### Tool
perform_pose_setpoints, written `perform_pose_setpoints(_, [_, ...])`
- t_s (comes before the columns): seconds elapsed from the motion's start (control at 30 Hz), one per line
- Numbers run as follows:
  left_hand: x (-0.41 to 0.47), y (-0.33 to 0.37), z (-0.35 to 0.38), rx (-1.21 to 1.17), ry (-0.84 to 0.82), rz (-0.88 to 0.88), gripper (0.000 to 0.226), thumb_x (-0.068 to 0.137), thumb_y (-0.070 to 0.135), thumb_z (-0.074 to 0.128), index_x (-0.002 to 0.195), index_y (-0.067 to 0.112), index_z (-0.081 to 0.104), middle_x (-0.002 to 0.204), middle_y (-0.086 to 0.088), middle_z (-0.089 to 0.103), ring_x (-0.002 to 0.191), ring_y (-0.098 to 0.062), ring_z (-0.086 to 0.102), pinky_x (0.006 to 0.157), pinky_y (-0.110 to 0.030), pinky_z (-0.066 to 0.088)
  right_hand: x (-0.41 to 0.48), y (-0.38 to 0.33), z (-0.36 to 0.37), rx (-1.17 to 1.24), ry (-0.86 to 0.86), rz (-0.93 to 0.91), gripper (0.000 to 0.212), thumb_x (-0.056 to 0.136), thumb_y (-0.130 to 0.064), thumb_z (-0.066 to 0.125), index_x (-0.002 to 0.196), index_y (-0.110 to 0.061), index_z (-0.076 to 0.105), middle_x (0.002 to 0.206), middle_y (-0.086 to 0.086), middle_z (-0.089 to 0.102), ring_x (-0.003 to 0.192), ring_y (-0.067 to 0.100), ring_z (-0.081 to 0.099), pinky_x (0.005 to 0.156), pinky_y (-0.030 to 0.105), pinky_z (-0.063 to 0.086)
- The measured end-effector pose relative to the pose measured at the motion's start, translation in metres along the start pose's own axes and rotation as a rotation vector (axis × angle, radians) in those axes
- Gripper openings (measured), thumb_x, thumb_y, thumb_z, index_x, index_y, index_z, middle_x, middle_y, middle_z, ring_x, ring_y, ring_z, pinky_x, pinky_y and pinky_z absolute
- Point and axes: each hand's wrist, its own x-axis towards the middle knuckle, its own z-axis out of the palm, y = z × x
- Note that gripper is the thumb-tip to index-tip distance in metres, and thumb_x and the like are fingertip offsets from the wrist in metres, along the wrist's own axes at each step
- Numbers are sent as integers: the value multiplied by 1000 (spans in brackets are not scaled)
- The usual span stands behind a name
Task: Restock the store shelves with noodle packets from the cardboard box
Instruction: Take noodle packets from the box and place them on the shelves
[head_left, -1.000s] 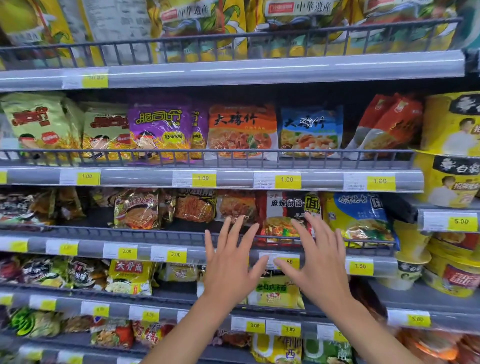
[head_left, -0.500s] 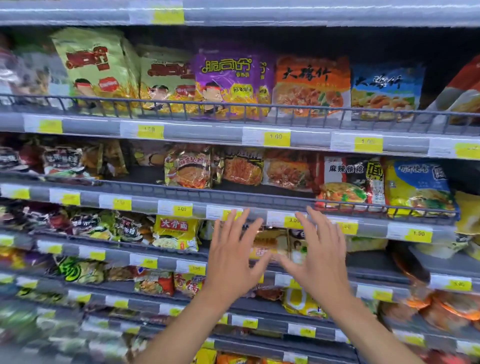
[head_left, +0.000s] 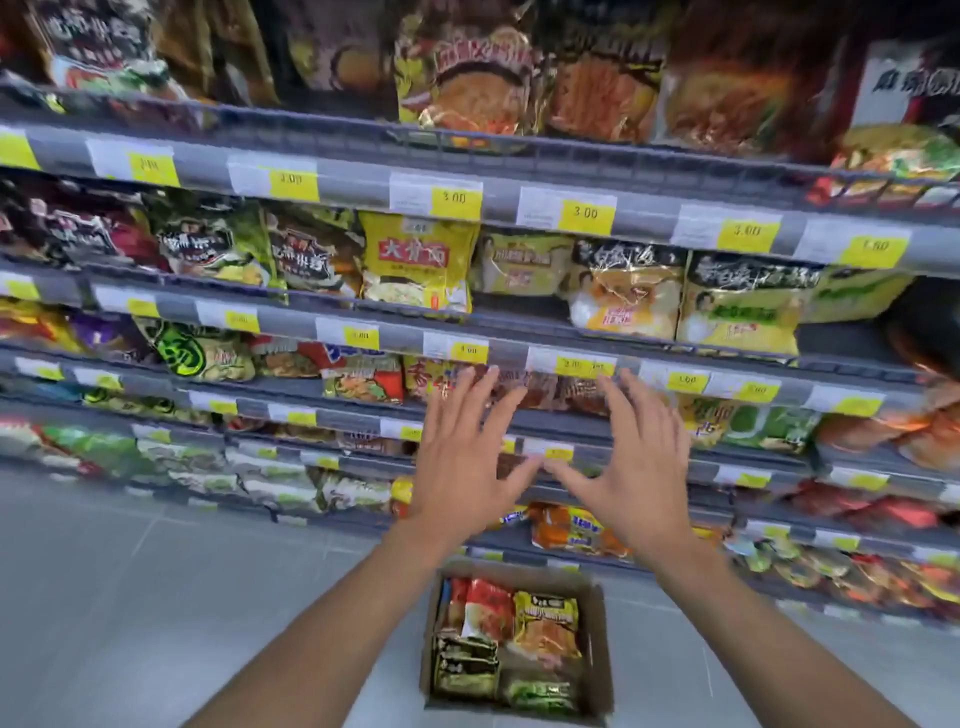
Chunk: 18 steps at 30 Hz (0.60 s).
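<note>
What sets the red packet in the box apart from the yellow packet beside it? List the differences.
Colour: the red packet is mostly red; the yellow packet is yellow with a dark band across its top.
Place: the red packet lies left of the yellow packet, which is nearer the box's right wall.
Shared: both lie face up in the cardboard box.
</note>
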Motion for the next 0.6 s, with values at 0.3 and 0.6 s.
perform_pose_setpoints(0.3, [-70, -26, 102, -74, -227, -68, 78, 93, 71, 42, 158, 32, 25, 168, 1, 15, 156, -22, 9, 124, -53, 19, -72, 30, 90, -32, -263, 85, 104, 70, -78, 65, 153, -25, 31, 159, -1, 32, 145, 23, 33, 116, 52, 32])
perform_pose_setpoints(0.6, [-139, -48, 222, -110, -462, -207, 78, 91, 67, 48, 155, 25, 30, 162, -2, 31, 151, -25, 25, 119, -48, 31, -165, 120, 173, 214, -452, 364, 90, 74, -66, 71, 147, -26, 39, 151, -6, 37, 139, 18, 40, 108, 42, 46])
